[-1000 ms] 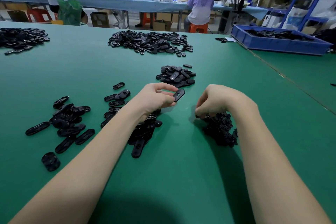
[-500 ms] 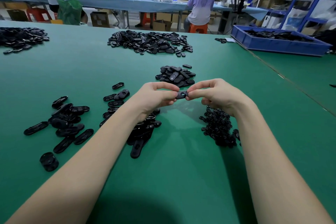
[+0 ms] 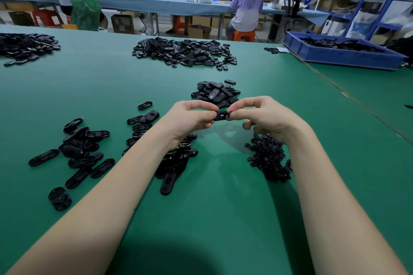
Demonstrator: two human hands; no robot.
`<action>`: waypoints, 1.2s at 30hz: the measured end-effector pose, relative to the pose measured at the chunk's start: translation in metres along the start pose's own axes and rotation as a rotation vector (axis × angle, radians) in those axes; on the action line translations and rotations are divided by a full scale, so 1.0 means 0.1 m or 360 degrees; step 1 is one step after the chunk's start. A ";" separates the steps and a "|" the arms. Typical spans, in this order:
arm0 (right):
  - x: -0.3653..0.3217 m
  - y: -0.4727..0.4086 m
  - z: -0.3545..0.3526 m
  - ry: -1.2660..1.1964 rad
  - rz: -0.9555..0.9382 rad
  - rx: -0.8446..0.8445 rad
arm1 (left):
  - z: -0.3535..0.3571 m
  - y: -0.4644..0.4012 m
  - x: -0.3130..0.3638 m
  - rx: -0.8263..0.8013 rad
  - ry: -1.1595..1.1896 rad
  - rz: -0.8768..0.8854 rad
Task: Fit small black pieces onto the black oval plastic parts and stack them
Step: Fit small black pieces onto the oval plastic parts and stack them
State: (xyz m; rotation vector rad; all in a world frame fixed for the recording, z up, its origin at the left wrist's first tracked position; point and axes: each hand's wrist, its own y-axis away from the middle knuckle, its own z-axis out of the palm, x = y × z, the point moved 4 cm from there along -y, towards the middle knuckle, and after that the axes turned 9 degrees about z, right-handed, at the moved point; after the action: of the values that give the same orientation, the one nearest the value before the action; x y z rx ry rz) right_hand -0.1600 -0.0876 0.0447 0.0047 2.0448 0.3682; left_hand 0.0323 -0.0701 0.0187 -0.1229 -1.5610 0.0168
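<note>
While the left hand (image 3: 190,118) pinches one end of the oval part (image 3: 221,115) above the counter (image 3: 223,219), the right hand (image 3: 266,118) pinches the other end, probably to press a small piece in; the small pieces (image 3: 268,158) lie just below.

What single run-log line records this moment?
step: fitting | left hand: pinches oval part | right hand: pinches same part | small pieces: heaped on table

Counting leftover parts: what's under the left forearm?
A heap of black oval parts lies on the green table under the left forearm. Only its right edge shows; how far it runs beneath the arm is hidden.
</note>
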 end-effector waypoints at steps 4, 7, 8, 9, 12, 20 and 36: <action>-0.03 0.01 0.02 0.0052 -0.0057 -0.0030 | 0.01 0.00 0.01 0.0004 -0.0014 0.0026; -0.06 0.01 0.04 0.0120 -0.0075 0.0008 | 0.02 0.00 0.02 0.0008 -0.0021 0.0044; -0.07 0.01 0.04 0.0144 -0.0074 0.0037 | 0.02 0.00 0.02 0.0012 -0.0025 0.0049; -0.08 0.01 0.03 0.0163 -0.0070 0.0069 | 0.02 0.00 0.01 0.0016 -0.0022 0.0052; -0.09 0.00 0.03 0.0201 -0.0060 0.0132 | 0.02 0.00 0.01 0.0016 -0.0015 0.0053; -0.08 -0.02 0.04 0.0206 -0.0045 0.0217 | 0.04 0.00 0.01 -0.0021 -0.0049 0.0053; 0.11 -0.01 0.02 -0.0071 0.0032 0.0033 | 0.16 0.04 0.02 -0.0091 0.0211 -0.0043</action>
State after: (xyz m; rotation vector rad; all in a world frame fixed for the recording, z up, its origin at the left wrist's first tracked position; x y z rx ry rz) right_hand -0.1631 -0.0861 0.0339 0.0459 2.0054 0.3567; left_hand 0.0169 -0.0644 0.0204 -0.1449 -1.4310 -0.0564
